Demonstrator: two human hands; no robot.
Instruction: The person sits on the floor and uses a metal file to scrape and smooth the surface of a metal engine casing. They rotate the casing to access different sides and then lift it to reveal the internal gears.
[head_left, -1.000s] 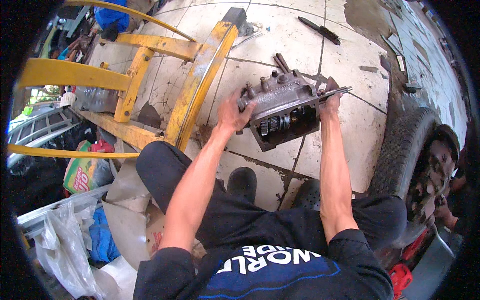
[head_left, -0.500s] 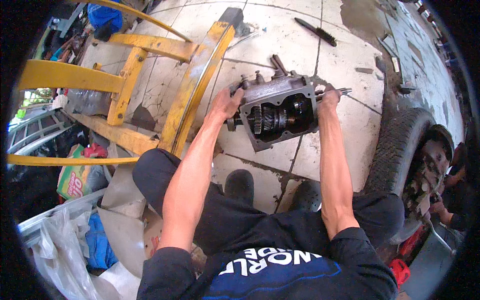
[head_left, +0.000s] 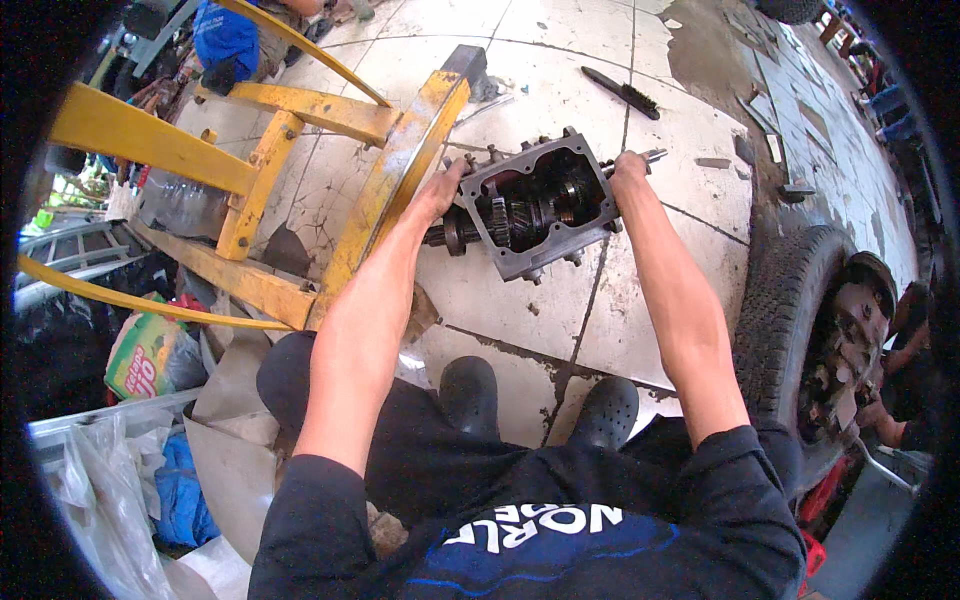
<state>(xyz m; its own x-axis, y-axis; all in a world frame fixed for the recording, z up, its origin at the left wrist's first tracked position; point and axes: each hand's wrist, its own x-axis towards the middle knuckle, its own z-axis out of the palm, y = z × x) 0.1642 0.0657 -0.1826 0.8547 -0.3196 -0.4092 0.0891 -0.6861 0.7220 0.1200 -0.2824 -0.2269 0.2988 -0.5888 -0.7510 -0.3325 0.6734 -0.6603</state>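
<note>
A grey metal gearbox housing (head_left: 575, 240) is between my hands over the tiled floor, its open side turned up toward me. Dark, oily gears (head_left: 525, 220) on a shaft show inside the opening. My left hand (head_left: 442, 192) grips the left end, next to the toothed shaft (head_left: 452, 232) that sticks out there; its fingertips are partly hidden. At the other end my right hand (head_left: 630, 172) is closed round the housing's right side, where a thin metal shaft (head_left: 655, 156) juts out past the fingers.
A yellow metal frame (head_left: 390, 185) stands close on my left. A black wire brush (head_left: 622, 92) lies on the floor ahead. To the right are a tyre (head_left: 790, 325) and a wheel hub (head_left: 860, 330), with another person's hand (head_left: 882, 420) beside it. Plastic sheeting (head_left: 110, 510) is at lower left.
Both hands have tipped the gearbox housing, so its open side faces upward more than before. It has also shifted slightly left in view. My feet show more fully now.
</note>
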